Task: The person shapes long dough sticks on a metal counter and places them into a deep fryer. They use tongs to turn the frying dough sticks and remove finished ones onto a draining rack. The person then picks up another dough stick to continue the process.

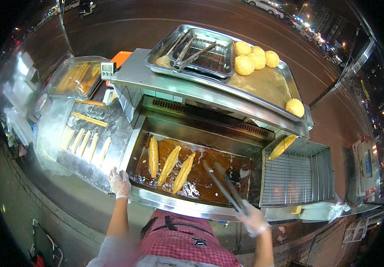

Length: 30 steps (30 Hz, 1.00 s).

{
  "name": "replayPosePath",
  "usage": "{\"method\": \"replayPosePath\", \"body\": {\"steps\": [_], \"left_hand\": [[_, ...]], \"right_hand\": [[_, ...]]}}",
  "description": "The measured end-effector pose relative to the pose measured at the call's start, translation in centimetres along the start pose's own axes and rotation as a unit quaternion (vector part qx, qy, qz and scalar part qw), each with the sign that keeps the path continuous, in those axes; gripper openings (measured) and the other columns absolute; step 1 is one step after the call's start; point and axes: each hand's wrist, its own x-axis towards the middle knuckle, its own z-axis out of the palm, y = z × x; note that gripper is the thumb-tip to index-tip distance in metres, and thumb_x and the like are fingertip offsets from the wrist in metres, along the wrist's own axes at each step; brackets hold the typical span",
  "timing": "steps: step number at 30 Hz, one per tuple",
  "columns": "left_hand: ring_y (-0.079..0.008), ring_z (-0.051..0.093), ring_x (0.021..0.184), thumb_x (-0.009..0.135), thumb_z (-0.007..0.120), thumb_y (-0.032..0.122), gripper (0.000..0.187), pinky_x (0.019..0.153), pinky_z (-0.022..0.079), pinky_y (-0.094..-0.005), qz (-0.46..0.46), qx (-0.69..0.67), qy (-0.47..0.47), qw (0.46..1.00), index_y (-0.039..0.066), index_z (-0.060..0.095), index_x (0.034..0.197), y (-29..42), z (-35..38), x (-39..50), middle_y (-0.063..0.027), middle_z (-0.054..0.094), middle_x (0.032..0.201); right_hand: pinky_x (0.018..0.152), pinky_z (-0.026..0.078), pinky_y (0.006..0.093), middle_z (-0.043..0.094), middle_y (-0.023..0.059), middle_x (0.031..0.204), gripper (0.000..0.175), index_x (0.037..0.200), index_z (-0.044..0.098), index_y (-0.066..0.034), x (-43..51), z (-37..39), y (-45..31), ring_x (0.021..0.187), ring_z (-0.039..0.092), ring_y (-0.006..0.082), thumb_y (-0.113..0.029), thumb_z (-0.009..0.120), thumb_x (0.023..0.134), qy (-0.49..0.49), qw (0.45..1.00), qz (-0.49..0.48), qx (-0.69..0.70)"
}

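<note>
My right hand (254, 219), in a clear plastic glove, grips metal tongs (227, 190); their blurred arms stand apart over the fryer's right half. Three golden fried dough sticks (168, 166) float in the brown oil (208, 177) of the fryer, left of the tongs. My left hand (120, 183), also gloved, rests on the front edge of the steel worktop at the fryer's left corner. Beyond it, several pale raw dough strips (93, 147) lie on the worktop (112, 116). One fried dough stick (282, 147) leans at the back left corner of the wire draining rack (288, 180).
A steel shelf (130, 75) behind the fryer bears a large tray (262, 83) with several sesame balls (244, 65) and a smaller tray with another pair of tongs (195, 56). A digital timer (107, 70), rolling pin (89, 119) and covered food tray (75, 78) stand left.
</note>
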Motion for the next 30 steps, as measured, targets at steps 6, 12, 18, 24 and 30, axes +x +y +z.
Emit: {"method": "replayPosePath", "body": {"steps": [6,12,18,24,30], "left_hand": [[-0.0437,0.047,0.130,0.093,0.067,0.017,0.057,0.111,0.037,-0.0498,0.005,-0.072,0.005,0.997,-0.005,0.047,0.142,-2.7,-0.7,1.1,-0.0275,0.052,0.139],[-0.0426,0.046,0.132,0.093,0.067,0.012,0.056,0.112,0.036,-0.0498,0.020,-0.095,0.019,0.995,-0.003,0.046,0.143,-6.2,-0.8,2.9,-0.0254,0.050,0.142],[-0.0412,0.049,0.128,0.091,0.068,0.006,0.057,0.109,0.040,-0.0470,0.019,-0.147,-0.018,0.989,-0.001,0.046,0.144,-4.9,-0.1,4.9,-0.0247,0.050,0.139],[-0.0436,0.048,0.129,0.095,0.065,0.007,0.054,0.111,0.039,-0.0483,0.097,-0.149,-0.045,0.983,-0.005,0.045,0.144,-2.3,2.7,5.4,-0.0273,0.049,0.140],[-0.0423,0.040,0.140,0.095,0.063,0.008,0.059,0.119,0.031,-0.0474,0.107,-0.148,-0.133,0.974,-0.003,0.042,0.149,5.6,3.1,3.7,-0.0268,0.045,0.149]], "right_hand": [[0.081,0.052,0.0457,0.071,0.0225,0.086,0.053,0.105,0.068,0.0034,17.6,11.5,-1.5,0.083,0.069,0.0369,-0.046,0.071,0.084,-0.086,0.996,0.006,-0.031],[0.079,0.056,0.0466,0.073,0.0193,0.096,0.029,0.112,0.070,-0.0089,24.1,14.2,-5.8,0.090,0.071,0.0378,-0.018,0.065,0.084,-0.209,0.949,-0.027,-0.234],[0.049,0.044,0.0408,0.056,0.0079,0.064,0.024,0.099,0.063,-0.0039,22.0,14.4,-1.8,0.051,0.053,0.0214,-0.027,0.066,0.094,-0.153,0.988,0.023,-0.009],[0.104,0.046,0.0454,0.060,0.0313,0.132,0.067,0.146,0.050,-0.0054,2.9,11.0,-1.3,0.122,0.058,0.0470,-0.047,0.060,0.095,-0.025,0.997,0.074,-0.016],[0.099,0.049,0.0477,0.063,0.0322,0.125,0.073,0.156,0.034,-0.0076,-10.9,7.2,0.4,0.112,0.063,0.0473,-0.040,0.061,0.097,0.213,0.976,0.033,-0.036]]}}
